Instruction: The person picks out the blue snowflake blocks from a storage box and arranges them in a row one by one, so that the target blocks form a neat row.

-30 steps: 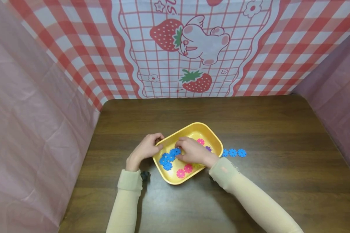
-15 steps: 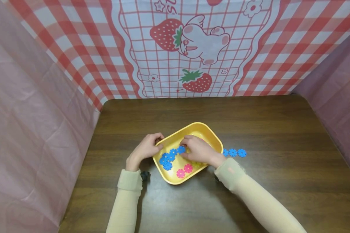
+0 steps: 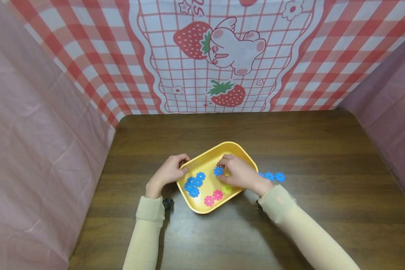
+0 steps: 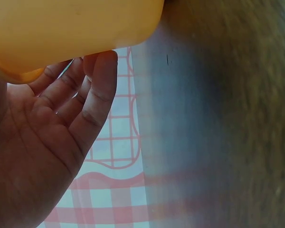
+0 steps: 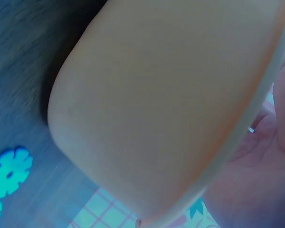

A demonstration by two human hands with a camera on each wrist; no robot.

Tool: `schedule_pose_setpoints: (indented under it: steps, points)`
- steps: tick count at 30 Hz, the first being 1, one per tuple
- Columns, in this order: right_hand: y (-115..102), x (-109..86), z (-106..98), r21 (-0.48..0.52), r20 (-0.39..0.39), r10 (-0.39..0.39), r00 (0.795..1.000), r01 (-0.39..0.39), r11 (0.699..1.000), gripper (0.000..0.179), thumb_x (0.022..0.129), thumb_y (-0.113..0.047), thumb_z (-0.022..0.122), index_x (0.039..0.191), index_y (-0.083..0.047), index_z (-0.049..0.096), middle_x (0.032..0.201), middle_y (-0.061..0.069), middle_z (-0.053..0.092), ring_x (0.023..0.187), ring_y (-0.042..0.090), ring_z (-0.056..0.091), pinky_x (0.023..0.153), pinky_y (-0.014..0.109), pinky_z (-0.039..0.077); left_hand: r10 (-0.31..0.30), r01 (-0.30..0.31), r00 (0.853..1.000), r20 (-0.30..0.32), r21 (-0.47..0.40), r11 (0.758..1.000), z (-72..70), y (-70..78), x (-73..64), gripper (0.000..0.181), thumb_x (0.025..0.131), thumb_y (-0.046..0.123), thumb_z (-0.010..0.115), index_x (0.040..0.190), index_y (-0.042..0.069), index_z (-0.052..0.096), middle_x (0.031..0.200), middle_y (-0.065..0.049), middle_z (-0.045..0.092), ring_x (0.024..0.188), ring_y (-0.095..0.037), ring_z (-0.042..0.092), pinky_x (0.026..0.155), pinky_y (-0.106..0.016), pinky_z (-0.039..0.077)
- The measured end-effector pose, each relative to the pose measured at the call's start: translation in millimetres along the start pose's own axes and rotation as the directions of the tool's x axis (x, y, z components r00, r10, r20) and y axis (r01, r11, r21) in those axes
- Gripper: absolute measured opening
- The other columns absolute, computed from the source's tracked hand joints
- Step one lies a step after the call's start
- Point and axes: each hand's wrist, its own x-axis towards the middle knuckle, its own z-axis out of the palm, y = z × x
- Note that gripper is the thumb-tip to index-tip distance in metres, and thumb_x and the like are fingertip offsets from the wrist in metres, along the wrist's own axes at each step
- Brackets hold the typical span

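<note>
In the head view my left hand point(image 3: 168, 172) grips the left end of a yellow plastic tray point(image 3: 209, 185), thumb over the rim and fingers outside. The left wrist view shows those fingers point(image 4: 102, 80) against the tray's outer wall. Inside the tray, my right hand point(image 3: 241, 174) pinches a blue notched disc point(image 3: 218, 171) between thumb and fingertips. Several more blue notched discs point(image 3: 194, 183) overlap at the tray's left end. Two pink discs point(image 3: 209, 201) and yellow-green ones point(image 3: 227, 188) lie along the near side. From the right wrist, the tray wall point(image 5: 147, 95) covers the right fingertips.
On the brown wooden table point(image 3: 310, 150), a row of blue discs point(image 3: 279, 177) lies just right of the tray, partly hidden by the right wrist. A red-and-white checked cloth point(image 3: 98, 56) hangs behind the table; pink cloth point(image 3: 37, 150) hangs at both sides.
My right hand has moved rightward inside the tray, taking one blue disc away from the blue pile. The yellow-green discs show more now. My left hand and the tray have stayed put.
</note>
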Motion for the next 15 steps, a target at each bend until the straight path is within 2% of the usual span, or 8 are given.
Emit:
schedule_pose_setpoints:
  steps: [11,15]
  points:
    - [10,-13.8,-12,0.013,-0.062,0.024,0.998,-0.023,1.000,0.035,0.078,-0.018,0.084,0.106,-0.002,0.071,0.094,0.005,0.061,0.078,0.020,0.058,0.073,0.034,0.051,0.001,-0.001,1.000,0.000,-0.007,1.000,-0.5,-0.6,0.1,0.013,0.087,0.005,0.065,0.100,0.004,0.067,0.078,-0.003,0.060,0.069,-0.017,0.053,0.064,-0.030,0.046]
    - [14,-19.8,-18,0.022,-0.075,0.044,0.996,-0.043,0.999,0.034,0.079,-0.017,0.083,0.107,-0.002,0.071,0.099,0.007,0.063,0.083,0.022,0.061,0.076,0.036,0.052,0.000,0.000,1.000,0.001,-0.005,1.000,-0.3,-1.1,0.0,0.012,0.087,0.005,0.065,0.099,0.005,0.067,0.078,-0.003,0.060,0.069,-0.017,0.054,0.064,-0.030,0.046]
